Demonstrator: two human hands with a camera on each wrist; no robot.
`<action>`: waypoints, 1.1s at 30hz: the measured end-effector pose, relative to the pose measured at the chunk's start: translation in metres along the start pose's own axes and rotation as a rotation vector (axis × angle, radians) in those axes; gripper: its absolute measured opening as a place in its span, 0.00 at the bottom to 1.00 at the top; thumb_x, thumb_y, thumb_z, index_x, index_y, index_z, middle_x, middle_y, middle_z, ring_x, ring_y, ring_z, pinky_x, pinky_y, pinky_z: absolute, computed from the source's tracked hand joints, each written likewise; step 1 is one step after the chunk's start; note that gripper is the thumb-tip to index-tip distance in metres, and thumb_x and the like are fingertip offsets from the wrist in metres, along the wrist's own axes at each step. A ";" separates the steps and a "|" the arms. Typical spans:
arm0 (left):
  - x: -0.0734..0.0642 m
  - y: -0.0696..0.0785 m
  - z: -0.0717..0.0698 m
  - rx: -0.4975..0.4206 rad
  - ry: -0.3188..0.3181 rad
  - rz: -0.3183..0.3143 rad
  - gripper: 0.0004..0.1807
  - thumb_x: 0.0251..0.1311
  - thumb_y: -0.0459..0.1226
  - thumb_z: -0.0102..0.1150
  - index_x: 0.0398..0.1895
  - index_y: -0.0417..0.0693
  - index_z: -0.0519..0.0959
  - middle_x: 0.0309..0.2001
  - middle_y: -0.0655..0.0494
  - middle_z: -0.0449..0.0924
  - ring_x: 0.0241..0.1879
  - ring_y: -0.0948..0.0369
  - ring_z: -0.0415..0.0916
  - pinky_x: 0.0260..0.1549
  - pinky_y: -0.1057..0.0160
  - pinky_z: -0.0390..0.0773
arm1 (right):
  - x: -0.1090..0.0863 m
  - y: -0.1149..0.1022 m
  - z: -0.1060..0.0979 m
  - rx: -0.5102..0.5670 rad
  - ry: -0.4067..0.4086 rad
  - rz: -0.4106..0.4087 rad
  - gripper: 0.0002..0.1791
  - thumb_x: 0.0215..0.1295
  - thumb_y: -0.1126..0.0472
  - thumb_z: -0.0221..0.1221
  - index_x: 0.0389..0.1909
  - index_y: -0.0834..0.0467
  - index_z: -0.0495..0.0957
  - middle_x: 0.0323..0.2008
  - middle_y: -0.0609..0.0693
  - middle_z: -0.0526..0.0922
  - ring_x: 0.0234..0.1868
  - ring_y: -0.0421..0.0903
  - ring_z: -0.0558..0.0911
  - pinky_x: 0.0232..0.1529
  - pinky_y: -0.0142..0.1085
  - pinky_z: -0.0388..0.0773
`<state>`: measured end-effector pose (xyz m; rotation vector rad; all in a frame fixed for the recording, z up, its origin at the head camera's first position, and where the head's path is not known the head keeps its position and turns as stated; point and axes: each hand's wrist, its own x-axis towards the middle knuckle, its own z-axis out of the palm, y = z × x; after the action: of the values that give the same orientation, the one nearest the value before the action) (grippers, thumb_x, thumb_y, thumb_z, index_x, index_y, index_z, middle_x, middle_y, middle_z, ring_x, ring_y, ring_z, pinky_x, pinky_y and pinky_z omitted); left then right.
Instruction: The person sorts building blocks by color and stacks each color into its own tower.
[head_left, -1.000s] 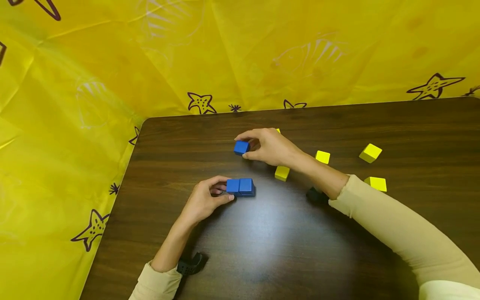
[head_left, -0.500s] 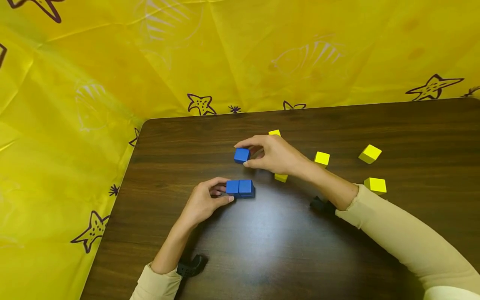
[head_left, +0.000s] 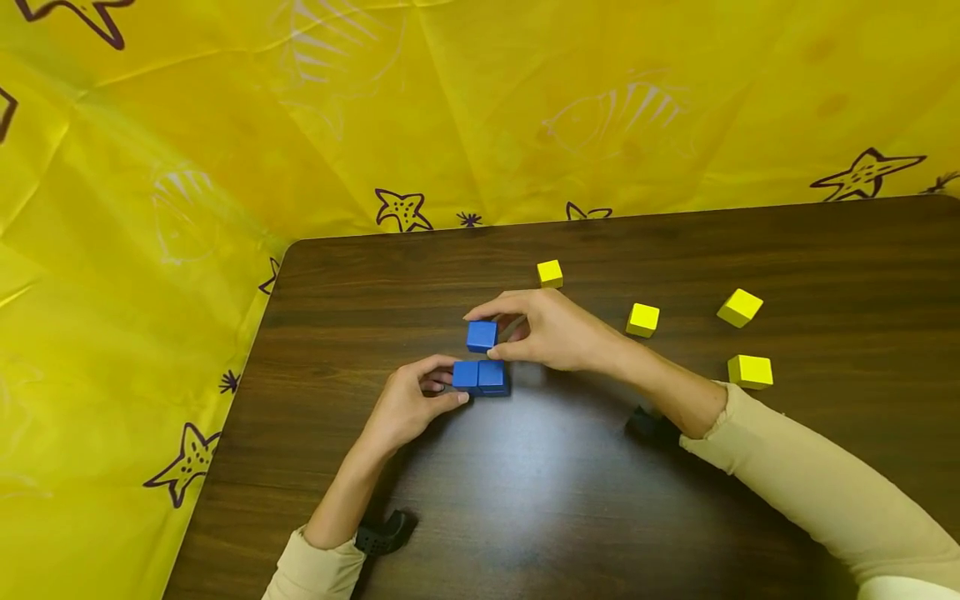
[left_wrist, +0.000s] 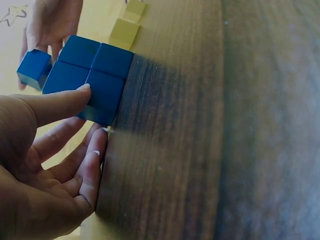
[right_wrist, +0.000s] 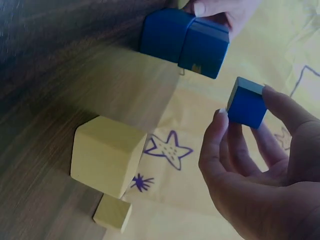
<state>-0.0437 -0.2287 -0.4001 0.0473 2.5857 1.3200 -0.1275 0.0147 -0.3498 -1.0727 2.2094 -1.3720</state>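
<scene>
Blue cubes (head_left: pixel 491 374) stand side by side in two stacks, each two high, as the left wrist view shows. My left hand (head_left: pixel 407 402) holds the left end of this block, its thumb across the near face and its fingers behind. Between thumb and fingertips, my right hand (head_left: pixel 558 332) pinches a single blue cube (head_left: pixel 482 336). That cube is in the air, just behind and above the stacks, with a small gap to them in the right wrist view (right_wrist: pixel 247 102).
To the right on the dark wooden table (head_left: pixel 525 517) lie loose yellow cubes (head_left: pixel 642 320), one of them (head_left: pixel 550 273) behind my right hand. A yellow cloth (head_left: pixel 480 108) with sea-creature drawings hangs along the table's back and left edges.
My right hand has come toward me with the blue cube, nearer the stacks. A back yellow cube has come into sight and another is now covered. The left hand stays put.
</scene>
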 end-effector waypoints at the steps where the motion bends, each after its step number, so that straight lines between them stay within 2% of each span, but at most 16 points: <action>1: 0.000 0.000 0.000 0.001 0.000 0.003 0.22 0.55 0.33 0.73 0.54 0.41 0.81 0.43 0.48 0.85 0.44 0.53 0.81 0.48 0.52 0.80 | -0.001 -0.001 0.001 0.002 -0.007 -0.001 0.25 0.60 0.63 0.70 0.60 0.50 0.80 0.51 0.45 0.82 0.46 0.41 0.82 0.45 0.31 0.81; 8: 0.000 0.001 -0.001 -0.005 -0.006 0.005 0.22 0.54 0.33 0.73 0.54 0.44 0.82 0.43 0.50 0.84 0.45 0.55 0.80 0.50 0.53 0.79 | -0.002 -0.003 0.006 -0.013 -0.033 0.005 0.24 0.61 0.63 0.69 0.59 0.50 0.80 0.50 0.45 0.83 0.45 0.42 0.82 0.45 0.32 0.81; 25: 0.002 0.001 -0.003 -0.017 -0.028 0.066 0.22 0.55 0.33 0.72 0.54 0.43 0.81 0.45 0.50 0.84 0.46 0.55 0.81 0.50 0.53 0.79 | -0.003 -0.006 0.017 0.011 -0.085 -0.003 0.24 0.61 0.65 0.69 0.59 0.54 0.80 0.52 0.46 0.83 0.43 0.40 0.84 0.42 0.29 0.81; 33: -0.001 0.002 -0.002 -0.021 -0.025 0.027 0.23 0.55 0.33 0.73 0.55 0.43 0.81 0.45 0.49 0.84 0.47 0.54 0.80 0.50 0.53 0.79 | -0.006 -0.004 0.023 -0.027 -0.093 -0.004 0.24 0.61 0.63 0.69 0.59 0.54 0.80 0.50 0.45 0.82 0.44 0.41 0.83 0.43 0.29 0.81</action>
<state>-0.0437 -0.2295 -0.3973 0.0952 2.5586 1.3475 -0.1078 0.0037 -0.3576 -1.1279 2.1660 -1.2712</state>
